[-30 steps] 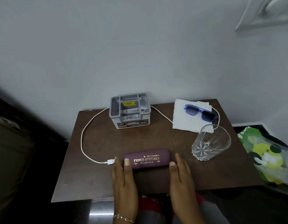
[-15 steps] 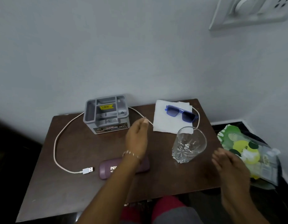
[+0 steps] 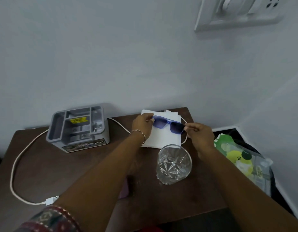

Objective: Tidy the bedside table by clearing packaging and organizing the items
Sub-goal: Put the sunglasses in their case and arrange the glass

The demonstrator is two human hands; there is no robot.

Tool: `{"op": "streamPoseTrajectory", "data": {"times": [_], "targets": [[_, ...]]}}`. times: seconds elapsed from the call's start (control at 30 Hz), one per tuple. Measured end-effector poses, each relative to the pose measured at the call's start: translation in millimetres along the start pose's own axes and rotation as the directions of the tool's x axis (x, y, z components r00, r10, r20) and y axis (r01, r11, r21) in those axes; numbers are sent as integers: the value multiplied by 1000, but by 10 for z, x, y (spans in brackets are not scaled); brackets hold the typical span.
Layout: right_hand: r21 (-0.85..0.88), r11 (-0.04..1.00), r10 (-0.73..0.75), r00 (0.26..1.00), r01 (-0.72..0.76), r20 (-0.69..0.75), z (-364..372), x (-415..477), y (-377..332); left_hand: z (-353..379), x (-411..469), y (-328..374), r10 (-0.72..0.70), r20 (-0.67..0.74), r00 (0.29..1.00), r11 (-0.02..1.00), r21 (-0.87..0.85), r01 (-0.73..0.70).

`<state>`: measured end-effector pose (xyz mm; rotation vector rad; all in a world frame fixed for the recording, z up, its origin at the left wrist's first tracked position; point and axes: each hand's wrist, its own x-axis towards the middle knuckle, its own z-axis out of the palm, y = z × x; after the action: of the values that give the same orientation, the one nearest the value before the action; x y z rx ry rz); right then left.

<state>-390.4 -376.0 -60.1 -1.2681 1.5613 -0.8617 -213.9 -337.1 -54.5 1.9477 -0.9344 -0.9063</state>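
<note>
Blue sunglasses (image 3: 168,124) sit over a white folded tissue (image 3: 163,136) at the back right of the brown bedside table (image 3: 44,164). My left hand (image 3: 142,124) pinches their left end and my right hand (image 3: 200,133) pinches their right end. A grey plastic organizer (image 3: 78,128) with a yellow label stands at the back left. A white USB cable (image 3: 16,164) loops across the left side, its plug near the front. The purple glasses case (image 3: 124,190) is mostly hidden under my left forearm.
A cut-glass tumbler (image 3: 174,163) stands just in front of the tissue, between my forearms. A green and yellow plastic packet (image 3: 240,156) lies off the table's right edge on something dark. The wall and a switch plate (image 3: 237,12) are behind.
Both hands left the purple case at the front and reached to the back right. They now grip the two ends of the blue sunglasses. The camera view shifted right.
</note>
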Motion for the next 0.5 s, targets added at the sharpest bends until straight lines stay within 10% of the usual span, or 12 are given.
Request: {"op": "streamPoseTrajectory", "data": {"times": [0.5], "targets": [[340,910,-324,918,236,230,-222,-746,-1536,-1160,-887,625,79,-237,968,692,-686,-224]]}}
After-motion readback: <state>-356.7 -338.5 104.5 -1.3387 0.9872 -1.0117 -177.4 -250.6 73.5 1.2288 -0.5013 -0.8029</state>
